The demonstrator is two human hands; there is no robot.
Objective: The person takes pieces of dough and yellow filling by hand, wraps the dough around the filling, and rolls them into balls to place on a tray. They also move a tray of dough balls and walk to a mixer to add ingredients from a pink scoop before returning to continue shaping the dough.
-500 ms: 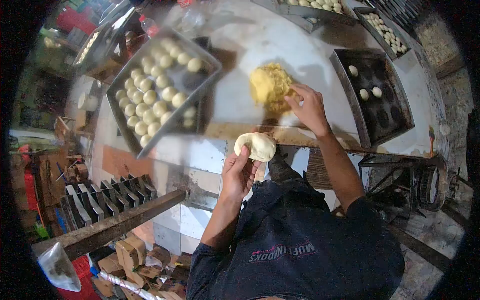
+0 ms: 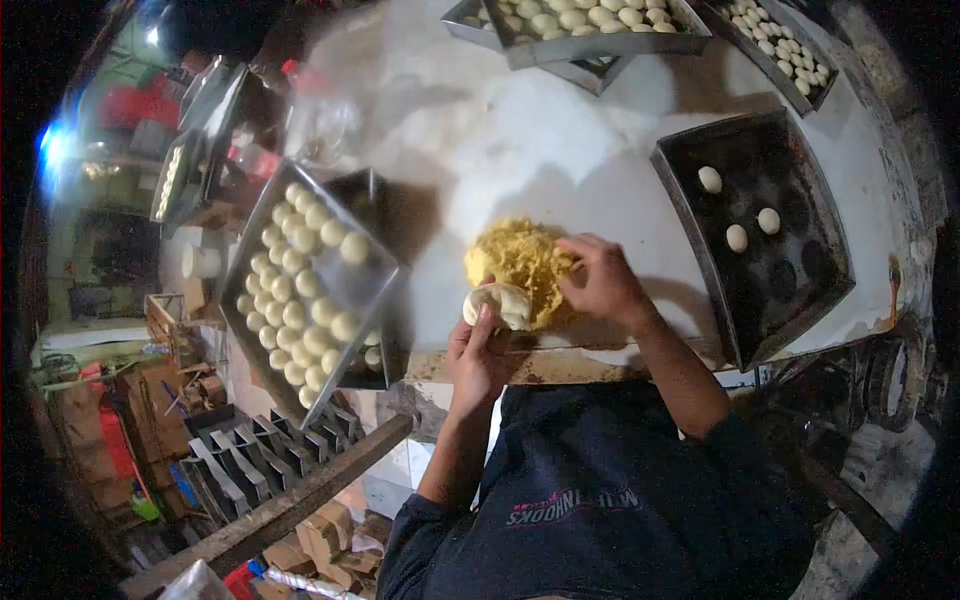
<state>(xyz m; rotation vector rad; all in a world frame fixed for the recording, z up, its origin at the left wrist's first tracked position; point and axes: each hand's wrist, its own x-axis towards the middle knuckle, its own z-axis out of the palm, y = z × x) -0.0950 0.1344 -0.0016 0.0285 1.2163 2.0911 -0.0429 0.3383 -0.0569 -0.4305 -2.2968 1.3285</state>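
Observation:
My left hand [image 2: 478, 362] is closed on a flattened piece of pale dough [image 2: 502, 304], the thumb pressed onto its front. The dough sits just in front of a heap of crumbly yellow filling [image 2: 520, 258] on the table and covers part of its near edge. My right hand [image 2: 608, 284] is at the right side of that heap. Its fingers are bent together around a bit of the yellow filling, though the fingertips are partly hidden.
A tray of dough balls [image 2: 300, 300] stands at the left, overlapping a darker tray beneath. On the right lies a dark tray [image 2: 745, 330] with three dough balls. More filled trays [image 2: 620, 46] stand at the back. A brush [image 2: 894, 290] lies near the right edge.
My left hand has brought the dough from the table's near edge up against the yellow heap. The right hand's fingers have drawn together at the filling. The camera view has shifted.

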